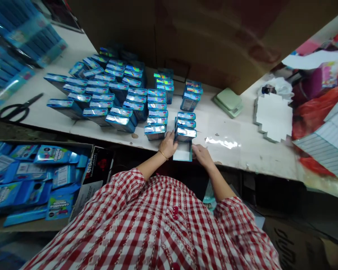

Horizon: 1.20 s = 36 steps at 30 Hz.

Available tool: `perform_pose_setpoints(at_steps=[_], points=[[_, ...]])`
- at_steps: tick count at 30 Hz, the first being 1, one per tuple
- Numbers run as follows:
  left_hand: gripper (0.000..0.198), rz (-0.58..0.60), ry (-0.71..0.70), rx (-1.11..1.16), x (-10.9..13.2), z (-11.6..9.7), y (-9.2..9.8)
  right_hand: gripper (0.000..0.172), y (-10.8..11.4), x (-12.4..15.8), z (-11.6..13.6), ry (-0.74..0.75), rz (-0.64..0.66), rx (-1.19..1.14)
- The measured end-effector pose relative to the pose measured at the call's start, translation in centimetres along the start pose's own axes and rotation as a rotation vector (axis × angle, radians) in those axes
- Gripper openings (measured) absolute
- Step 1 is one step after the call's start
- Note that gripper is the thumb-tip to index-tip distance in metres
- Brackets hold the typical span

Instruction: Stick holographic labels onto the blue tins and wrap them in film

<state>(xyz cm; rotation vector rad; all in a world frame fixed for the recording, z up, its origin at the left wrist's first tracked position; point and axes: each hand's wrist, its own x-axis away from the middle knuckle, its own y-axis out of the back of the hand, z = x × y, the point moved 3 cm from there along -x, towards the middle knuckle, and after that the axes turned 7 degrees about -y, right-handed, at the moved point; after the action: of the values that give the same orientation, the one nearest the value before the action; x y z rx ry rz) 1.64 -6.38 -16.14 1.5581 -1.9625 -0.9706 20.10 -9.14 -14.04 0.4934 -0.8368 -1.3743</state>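
My left hand [168, 145], with a gold bangle at the wrist, and my right hand [203, 156] sit at the near edge of a white table [236, 157]. Both hands are at a small open blue-and-white card box [182, 152], whose upright blue flap [175, 129] rises by my left hand. Just beyond it stand blue boxes with shiny foil tops [186, 134], and another [154, 132] lies close to my left hand. Many similar boxes stand in tight rows across the table. My sleeves are red-and-white check.
Black-handled scissors [18, 108] lie at the table's left. Pale green pads [229, 102] and a stepped white card sheet [273, 117] lie to the right. A carton of blue packets [36, 180] sits below the table's edge, and a cardboard wall [186, 33] rises behind.
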Motion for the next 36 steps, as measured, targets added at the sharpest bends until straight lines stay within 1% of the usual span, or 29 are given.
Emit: perform_pose_setpoints(at_steps=[1,3,4,5,6,7,8,9,10,12,14,15,17,19,21,23,25,27,29,31,32,34,36], points=[[0.055,-0.008,-0.010,0.019,0.0,0.2,0.1,0.047,1.4,-0.9,-0.1,-0.002,-0.040,-0.020],[0.053,-0.040,-0.047,0.070,0.1,0.6,0.1,0.051,4.7,-3.8,0.5,0.048,-0.212,-0.025],[0.051,-0.061,-0.070,0.092,0.2,0.9,0.1,0.056,6.3,-5.7,1.4,0.114,-0.298,-0.004],[0.050,-0.082,-0.089,0.109,0.3,1.1,0.0,0.064,7.6,-7.9,2.6,0.199,-0.343,0.034],[0.049,-0.101,-0.106,0.123,0.4,1.3,0.0,0.073,8.5,-10.3,4.0,0.288,-0.346,0.093],[0.049,-0.115,-0.117,0.133,0.5,1.4,-0.1,0.084,9.0,-12.9,5.5,0.365,-0.312,0.175],[0.049,-0.125,-0.123,0.140,0.5,1.5,-0.2,0.094,9.1,-15.5,6.9,0.417,-0.257,0.264],[0.049,-0.132,-0.126,0.146,0.6,1.6,-0.3,0.103,9.0,-18.1,8.1,0.438,-0.190,0.349],[0.049,-0.135,-0.127,0.151,0.6,1.6,-0.3,0.109,8.7,-20.5,9.0,0.433,-0.117,0.425],[0.049,-0.140,-0.123,0.159,0.6,1.6,-0.3,0.117,7.9,-24.4,9.8,0.383,0.006,0.537],[0.049,-0.142,-0.120,0.164,0.6,1.5,-0.3,0.119,7.3,-26.7,9.8,0.354,0.060,0.600],[0.050,-0.143,-0.119,0.166,0.6,1.4,-0.3,0.118,7.0,-27.2,9.7,0.364,0.061,0.619],[0.050,-0.143,-0.114,0.165,0.6,1.4,-0.3,0.115,6.9,-27.2,9.4,0.404,0.030,0.639],[0.050,-0.138,-0.104,0.159,0.6,1.4,-0.3,0.112,7.1,-26.3,9.1,0.418,-0.020,0.637],[0.050,-0.127,-0.093,0.155,0.6,1.4,-0.3,0.107,7.6,-24.9,8.3,0.396,-0.077,0.617],[0.051,-0.118,-0.086,0.150,0.6,1.5,-0.4,0.101,8.8,-22.8,7.0,0.369,-0.137,0.590],[0.051,-0.121,-0.086,0.140,0.5,1.5,-0.4,0.097,10.5,-19.8,5.1,0.346,-0.198,0.574],[0.051,-0.139,-0.093,0.128,0.3,1.6,-0.4,0.094,12.9,-15.7,3.2,0.333,-0.263,0.572],[0.051,-0.159,-0.109,0.129,0.1,1.7,-0.4,0.092,15.4,-10.5,1.9,0.337,-0.330,0.572],[0.050,-0.177,-0.130,0.146,0.3,1.7,-0.5,0.086,17.4,-4.8,1.5,0.362,-0.397,0.562],[0.049,-0.191,-0.138,0.159,0.5,1.6,-0.4,0.085,18.0,-2.1,1.7,0.388,-0.434,0.539],[0.046,-0.232,-0.149,0.189,1.7,1.3,-0.4,0.087,17.9,2.6,2.3,0.442,-0.433,0.497],[0.045,-0.269,-0.159,0.212,3.4,0.9,-0.4,0.092,16.3,5.6,3.3,0.492,-0.380,0.450]])
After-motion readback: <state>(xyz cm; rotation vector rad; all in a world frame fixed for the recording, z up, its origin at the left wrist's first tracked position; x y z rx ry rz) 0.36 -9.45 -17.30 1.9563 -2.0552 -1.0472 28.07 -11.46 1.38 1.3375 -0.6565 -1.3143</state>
